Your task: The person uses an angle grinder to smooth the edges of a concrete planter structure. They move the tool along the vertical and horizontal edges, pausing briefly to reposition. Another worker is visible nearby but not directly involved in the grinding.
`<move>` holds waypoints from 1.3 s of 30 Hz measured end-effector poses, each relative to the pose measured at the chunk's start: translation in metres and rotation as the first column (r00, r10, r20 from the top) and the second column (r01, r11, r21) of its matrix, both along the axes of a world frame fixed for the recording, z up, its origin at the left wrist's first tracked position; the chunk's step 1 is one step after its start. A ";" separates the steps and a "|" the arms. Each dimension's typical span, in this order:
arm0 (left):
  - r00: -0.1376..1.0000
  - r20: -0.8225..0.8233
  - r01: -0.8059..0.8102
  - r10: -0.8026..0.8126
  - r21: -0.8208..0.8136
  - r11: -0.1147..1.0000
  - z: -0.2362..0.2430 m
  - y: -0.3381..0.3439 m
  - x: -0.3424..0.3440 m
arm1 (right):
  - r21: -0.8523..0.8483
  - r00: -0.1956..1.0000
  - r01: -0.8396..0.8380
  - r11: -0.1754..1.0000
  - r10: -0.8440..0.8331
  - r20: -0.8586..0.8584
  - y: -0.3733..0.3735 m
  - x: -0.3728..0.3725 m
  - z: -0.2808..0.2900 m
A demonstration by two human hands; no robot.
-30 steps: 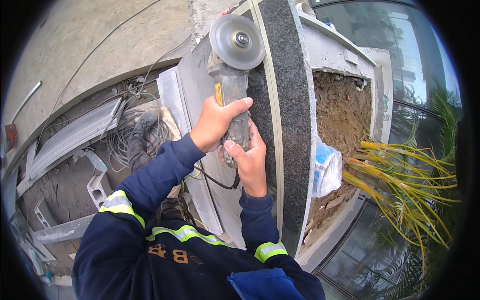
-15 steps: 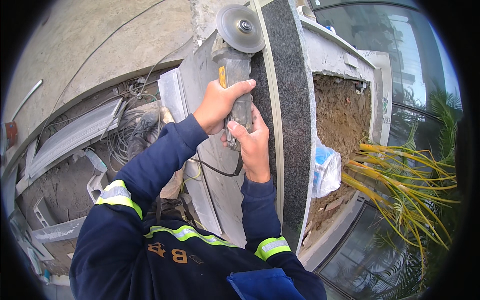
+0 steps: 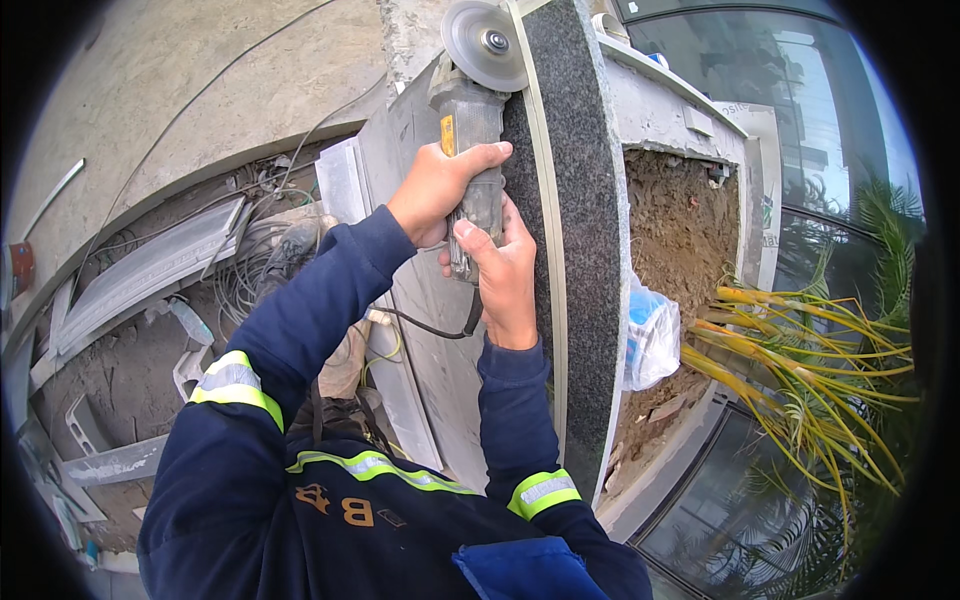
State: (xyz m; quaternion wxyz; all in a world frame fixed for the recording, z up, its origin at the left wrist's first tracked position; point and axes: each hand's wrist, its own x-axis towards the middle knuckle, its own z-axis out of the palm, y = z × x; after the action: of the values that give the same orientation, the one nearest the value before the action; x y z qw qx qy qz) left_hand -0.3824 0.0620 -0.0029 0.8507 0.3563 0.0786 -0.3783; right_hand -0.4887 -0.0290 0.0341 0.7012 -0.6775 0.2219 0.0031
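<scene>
Both my hands are wrapped round a dusty grey angle grinder (image 3: 472,120), its round disc (image 3: 484,45) at the far end. My left hand (image 3: 440,190) grips the body farther forward, with the thumb laid across the top. Nearer to me, my right hand (image 3: 505,265) holds the rear of the handle. The disc's right side lies over or against a pale strip (image 3: 545,170) that runs along a dark speckled granite slab (image 3: 585,250); whether it touches, I cannot tell. A black power cord (image 3: 435,330) leaves the grinder's rear and bends left below my right hand.
Beyond the slab, a white plastic bag (image 3: 653,340) lies beside a soil bed (image 3: 685,220) with a yellow-stemmed palm (image 3: 770,335). At left are coiled cables (image 3: 245,275), grey metal panels (image 3: 150,270) and hollow blocks (image 3: 88,425). A glass wall (image 3: 750,80) stands at far right.
The grinder and both my hands have shifted slightly away from me, toward the top of the view, along the strip. My grip is the same.
</scene>
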 end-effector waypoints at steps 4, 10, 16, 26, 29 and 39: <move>0.999 0.045 0.004 -0.005 0.016 1.000 -0.004 0.002 -0.021 | -0.005 1.000 -0.012 1.000 0.012 0.005 0.001 -0.020 -0.001; 1.000 0.010 -0.030 0.030 0.001 1.000 -0.004 0.001 -0.055 | 0.043 0.999 -0.033 0.999 0.033 -0.001 -0.002 -0.053 0.000; 0.999 0.013 -0.052 0.052 -0.014 0.999 -0.005 -0.001 -0.071 | 0.036 0.999 -0.043 0.998 0.043 0.007 -0.006 -0.069 -0.006; 0.999 0.016 -0.033 0.033 -0.020 0.999 -0.006 -0.002 -0.062 | -0.068 0.997 -0.074 0.995 0.076 0.032 -0.017 -0.065 -0.020; 1.000 0.004 -0.031 0.031 -0.021 0.999 -0.006 -0.004 -0.055 | -0.018 0.998 -0.053 0.998 0.054 0.044 -0.013 -0.054 -0.015; 0.999 -0.009 -0.031 0.031 -0.014 0.999 -0.006 -0.007 -0.036 | 0.023 0.998 -0.047 0.999 0.046 0.032 -0.011 -0.031 -0.003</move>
State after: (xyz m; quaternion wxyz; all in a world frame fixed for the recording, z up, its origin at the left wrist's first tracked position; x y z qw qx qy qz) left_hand -0.4183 0.0546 -0.0088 0.8586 0.3474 0.0851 -0.3673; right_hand -0.5198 -0.0397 0.0310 0.7124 -0.6741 0.1950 0.0115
